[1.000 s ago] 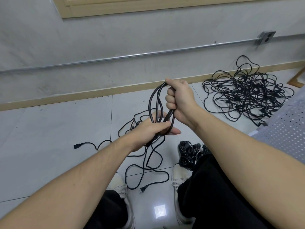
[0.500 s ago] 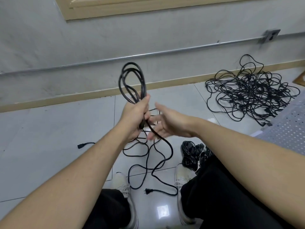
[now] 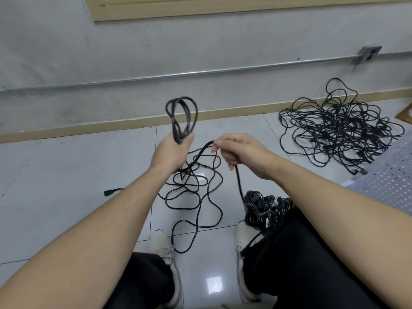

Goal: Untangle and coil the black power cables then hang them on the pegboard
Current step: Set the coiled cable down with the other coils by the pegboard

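Hands [image 3: 171,152] hold looped black cable [image 3: 181,117]

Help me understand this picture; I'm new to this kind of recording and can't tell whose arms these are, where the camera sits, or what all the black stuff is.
There is no machine here. The camera is worn on a person's head and looks down, so the two arms are the wearer's own, with their dark trousers and pale shoes at the bottom.

The left hand grips a few finished loops of a black cable, held upright. The right hand has its fingers curled round the next stretch of the same cable, which trails down to loose loops on the tiled floor.

By the right shoe lies a bundle of coiled cables. Further right, near the wall, is a big tangled pile not yet sorted. The white sheet with holes at the right edge looks like the pegboard.
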Demonstrator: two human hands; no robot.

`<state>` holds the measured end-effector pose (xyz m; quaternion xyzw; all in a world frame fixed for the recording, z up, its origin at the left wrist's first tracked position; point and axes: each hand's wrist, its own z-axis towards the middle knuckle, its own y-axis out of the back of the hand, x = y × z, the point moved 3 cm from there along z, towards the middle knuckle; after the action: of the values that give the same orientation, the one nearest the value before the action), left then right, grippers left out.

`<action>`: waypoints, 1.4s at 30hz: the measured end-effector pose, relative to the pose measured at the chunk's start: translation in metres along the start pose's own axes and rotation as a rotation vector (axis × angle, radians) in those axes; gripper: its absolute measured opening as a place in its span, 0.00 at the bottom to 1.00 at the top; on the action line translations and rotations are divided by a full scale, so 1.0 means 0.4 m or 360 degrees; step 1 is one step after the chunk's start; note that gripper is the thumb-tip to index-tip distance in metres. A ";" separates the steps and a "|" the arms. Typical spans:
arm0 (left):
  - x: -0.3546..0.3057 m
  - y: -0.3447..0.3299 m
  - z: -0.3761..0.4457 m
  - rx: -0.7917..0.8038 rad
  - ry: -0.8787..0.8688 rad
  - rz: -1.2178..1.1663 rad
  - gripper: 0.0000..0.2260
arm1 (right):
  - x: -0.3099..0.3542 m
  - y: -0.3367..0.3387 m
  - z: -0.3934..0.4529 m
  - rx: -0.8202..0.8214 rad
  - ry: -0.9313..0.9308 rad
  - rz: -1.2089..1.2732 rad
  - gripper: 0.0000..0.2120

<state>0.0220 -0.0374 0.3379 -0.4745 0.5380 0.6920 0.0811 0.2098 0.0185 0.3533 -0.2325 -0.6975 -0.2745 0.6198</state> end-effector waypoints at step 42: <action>-0.097 -0.146 -0.159 0.0937 -0.0198 -0.0844 0.10 | 0.055 -0.010 0.047 -0.0736 0.0088 0.1143 0.14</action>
<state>0.1154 -0.0502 0.3297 -0.5105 0.5663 0.4908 0.4218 0.1908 0.0278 0.3733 -0.5860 -0.4755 -0.1966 0.6260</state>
